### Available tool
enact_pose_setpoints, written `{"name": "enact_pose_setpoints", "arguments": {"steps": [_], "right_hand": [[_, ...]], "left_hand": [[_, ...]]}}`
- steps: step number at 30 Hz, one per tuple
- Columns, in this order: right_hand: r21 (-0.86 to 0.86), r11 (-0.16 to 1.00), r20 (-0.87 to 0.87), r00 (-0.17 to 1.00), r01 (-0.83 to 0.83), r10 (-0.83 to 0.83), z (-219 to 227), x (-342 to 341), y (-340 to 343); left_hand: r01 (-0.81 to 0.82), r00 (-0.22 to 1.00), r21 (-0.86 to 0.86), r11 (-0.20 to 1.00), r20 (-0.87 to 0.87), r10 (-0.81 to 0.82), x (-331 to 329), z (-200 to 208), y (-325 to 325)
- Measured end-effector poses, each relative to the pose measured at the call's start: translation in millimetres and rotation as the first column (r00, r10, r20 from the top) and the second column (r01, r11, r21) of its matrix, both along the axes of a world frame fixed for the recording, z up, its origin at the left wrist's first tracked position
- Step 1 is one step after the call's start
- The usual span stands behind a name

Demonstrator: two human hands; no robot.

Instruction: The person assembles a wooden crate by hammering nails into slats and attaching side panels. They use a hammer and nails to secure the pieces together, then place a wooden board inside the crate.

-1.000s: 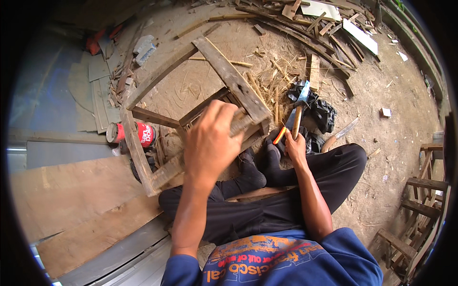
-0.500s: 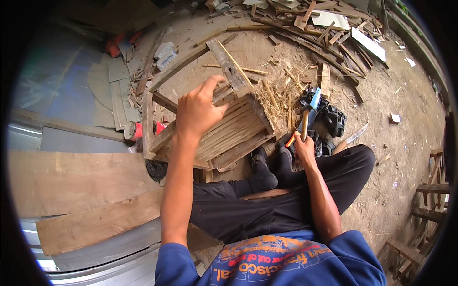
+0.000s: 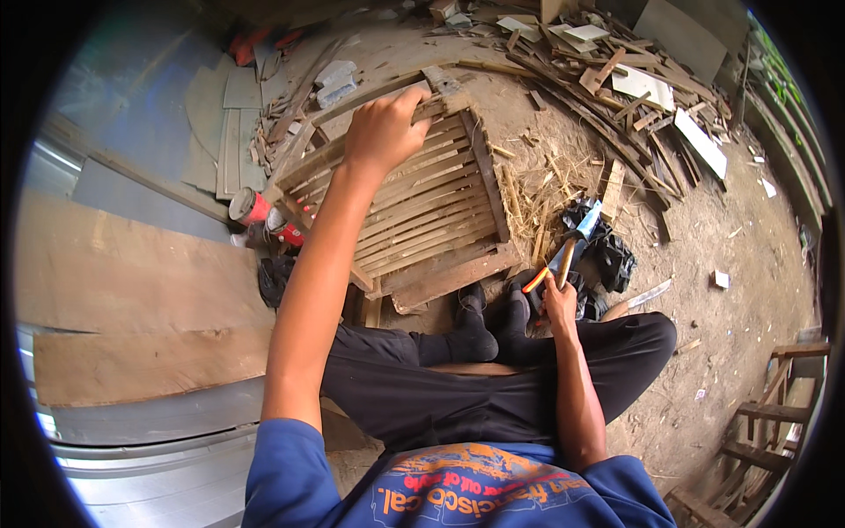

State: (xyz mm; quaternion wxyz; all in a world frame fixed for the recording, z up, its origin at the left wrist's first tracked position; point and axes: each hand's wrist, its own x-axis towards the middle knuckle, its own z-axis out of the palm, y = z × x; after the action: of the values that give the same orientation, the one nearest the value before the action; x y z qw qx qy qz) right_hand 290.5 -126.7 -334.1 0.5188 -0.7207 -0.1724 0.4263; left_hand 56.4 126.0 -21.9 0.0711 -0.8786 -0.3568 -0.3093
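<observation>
While on frame [image 3: 422, 217], left hand [image 3: 384, 132] curled.

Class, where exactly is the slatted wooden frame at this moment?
In the head view, the slatted wooden frame is at upper centre, just beyond the person's feet, with the left hand on its far side and pale shavings to its right.
</observation>
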Motion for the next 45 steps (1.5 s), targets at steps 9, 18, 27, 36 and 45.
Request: {"name": "enact_pose_setpoints", "arguments": {"steps": [9,18,27,36,45], "right_hand": [[-0.036,0.998,0.038,0.998,-0.052,0.054,8,-8,-7],[-0.040,0.998,0.024,0.998,-0.054,0.055,11,-8,-3],[-0.165,0.978,0.132,0.980,-0.129,0.151,-26,6,-5],[-0.498,0.854,0.590,0.663,-0.151,0.461,-64,19,-25],[-0.547,0.835,0.719,0.479,-0.060,0.505,-66,20,-24]], "left_hand": [[-0.075,0.997,-0.150,0.986,-0.043,0.069,0,-6,32],[0.074,0.991,-0.335,0.939,-0.082,-0.107,-23,0,25],[-0.279,0.928,-0.450,0.848,-0.354,0.118,-91,5,-25],[-0.101,0.985,-0.307,0.946,-0.165,0.052,-82,-28,-88],[-0.192,0.962,-0.367,0.910,-0.253,0.101,-76,-23,-96]]}}
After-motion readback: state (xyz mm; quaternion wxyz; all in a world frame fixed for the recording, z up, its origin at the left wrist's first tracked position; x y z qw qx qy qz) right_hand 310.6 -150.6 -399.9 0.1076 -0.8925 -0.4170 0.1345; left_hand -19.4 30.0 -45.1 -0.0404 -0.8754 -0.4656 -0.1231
